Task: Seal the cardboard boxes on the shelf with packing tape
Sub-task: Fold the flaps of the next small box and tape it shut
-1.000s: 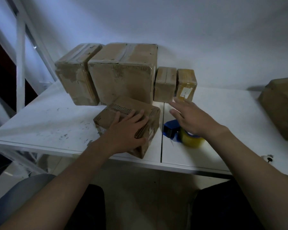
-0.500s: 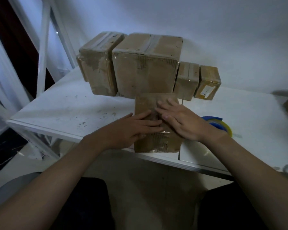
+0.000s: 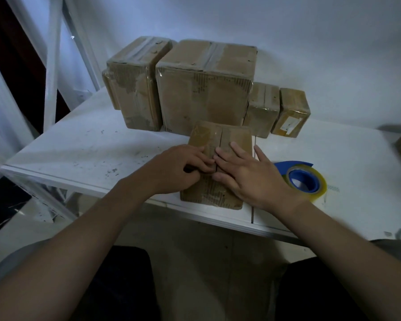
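The right hand (image 3: 252, 177) has left the clear packing-tape roll with a blue core (image 3: 321, 184) and now lies flat, fingers spread, on the small brown cardboard box (image 3: 208, 195) at the white shelf's (image 3: 79, 154) front edge. The left hand (image 3: 178, 167) curls its fingertips onto the centre seam; whether it pinches anything I cannot tell. The flaps look closed, ready for taping.

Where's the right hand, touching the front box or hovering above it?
Touching. The head view shows the right hand lying flat on top of the front box, fingers spread beside the centre seam.
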`<state>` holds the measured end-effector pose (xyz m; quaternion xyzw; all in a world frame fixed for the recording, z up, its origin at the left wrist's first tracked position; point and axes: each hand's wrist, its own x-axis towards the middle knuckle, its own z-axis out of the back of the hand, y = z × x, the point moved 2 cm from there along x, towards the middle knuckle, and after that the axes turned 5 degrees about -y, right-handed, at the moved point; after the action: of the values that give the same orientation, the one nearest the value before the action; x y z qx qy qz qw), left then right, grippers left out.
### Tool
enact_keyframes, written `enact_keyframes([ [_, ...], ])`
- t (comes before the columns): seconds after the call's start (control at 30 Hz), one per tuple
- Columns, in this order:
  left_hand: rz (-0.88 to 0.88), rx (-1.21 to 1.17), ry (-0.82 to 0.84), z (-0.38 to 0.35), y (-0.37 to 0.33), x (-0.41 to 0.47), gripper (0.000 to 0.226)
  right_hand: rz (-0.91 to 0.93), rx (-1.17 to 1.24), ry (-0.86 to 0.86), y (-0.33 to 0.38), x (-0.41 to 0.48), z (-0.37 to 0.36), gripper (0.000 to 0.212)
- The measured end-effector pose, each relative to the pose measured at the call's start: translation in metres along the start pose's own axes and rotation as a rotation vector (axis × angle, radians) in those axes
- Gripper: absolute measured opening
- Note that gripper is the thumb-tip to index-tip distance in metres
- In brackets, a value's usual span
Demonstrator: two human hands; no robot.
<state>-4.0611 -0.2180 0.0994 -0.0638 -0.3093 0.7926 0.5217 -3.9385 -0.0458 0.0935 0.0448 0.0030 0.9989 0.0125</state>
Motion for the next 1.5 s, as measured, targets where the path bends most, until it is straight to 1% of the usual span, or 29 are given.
enact_keyframes([
  [0.1,0.002,0.087,-0.045,-0.004,-0.002,0.005,0.021,-0.006,-0.113,-0.049,0.004,-0.001,-0.008,0.078],
  [0.2,-0.028,0.140,-0.158,-0.011,-0.007,0.004,0.029,-0.019,-0.142,-0.058,0.001,-0.003,-0.016,0.075],
  [0.27,-0.055,0.214,-0.217,-0.017,-0.009,0.002,0.033,-0.026,-0.131,-0.058,0.002,-0.004,-0.018,0.082],
  [0.33,-0.051,0.274,-0.237,-0.021,-0.011,0.001,0.035,-0.029,-0.109,-0.062,0.004,-0.004,-0.017,0.089],
  [0.4,-0.036,0.291,-0.230,-0.024,-0.011,0.000,0.040,-0.015,-0.089,-0.042,0.003,-0.003,-0.015,0.093],
  [0.47,-0.008,0.223,-0.191,-0.023,-0.007,0.000,0.046,0.006,-0.036,-0.003,-0.002,-0.003,-0.009,0.093],
  [0.5,0.009,0.168,-0.166,-0.020,-0.003,0.000,0.051,0.006,0.033,0.008,-0.004,-0.004,-0.005,0.089],
  [0.57,0.046,0.075,-0.137,-0.011,0.004,-0.002,0.061,-0.017,0.190,0.011,-0.007,-0.004,0.004,0.072],
  [0.6,0.069,0.048,-0.134,-0.007,0.006,-0.002,0.064,-0.026,0.225,0.018,-0.007,-0.003,0.006,0.066],
  [0.67,0.103,0.032,-0.123,-0.002,0.007,-0.002,0.065,-0.037,0.225,0.055,-0.007,0.002,0.009,0.063],
  [0.8,0.112,0.074,-0.083,-0.003,0.001,0.001,0.066,-0.102,0.213,0.151,-0.010,0.028,0.011,0.062],
  [0.93,0.134,0.070,-0.086,-0.003,0.001,0.003,0.065,-0.164,0.176,0.170,-0.022,0.058,0.012,0.061],
  [1.07,0.128,0.034,-0.133,-0.007,0.000,0.002,0.064,-0.181,0.171,0.187,-0.027,0.068,0.006,0.068],
  [1.17,0.138,0.031,-0.146,-0.011,-0.001,0.004,0.063,-0.160,0.159,0.218,-0.023,0.055,0.011,0.071],
  [1.3,0.124,0.048,-0.134,-0.009,-0.005,0.006,0.058,-0.069,0.125,0.258,-0.005,0.015,0.015,0.076],
  [1.4,0.151,0.071,-0.131,-0.008,-0.012,0.005,0.058,0.002,0.181,0.264,0.003,-0.013,0.022,0.080],
  [1.5,0.192,0.113,-0.122,-0.009,-0.022,0.002,0.063,0.034,0.271,0.262,-0.001,-0.033,0.031,0.069],
])
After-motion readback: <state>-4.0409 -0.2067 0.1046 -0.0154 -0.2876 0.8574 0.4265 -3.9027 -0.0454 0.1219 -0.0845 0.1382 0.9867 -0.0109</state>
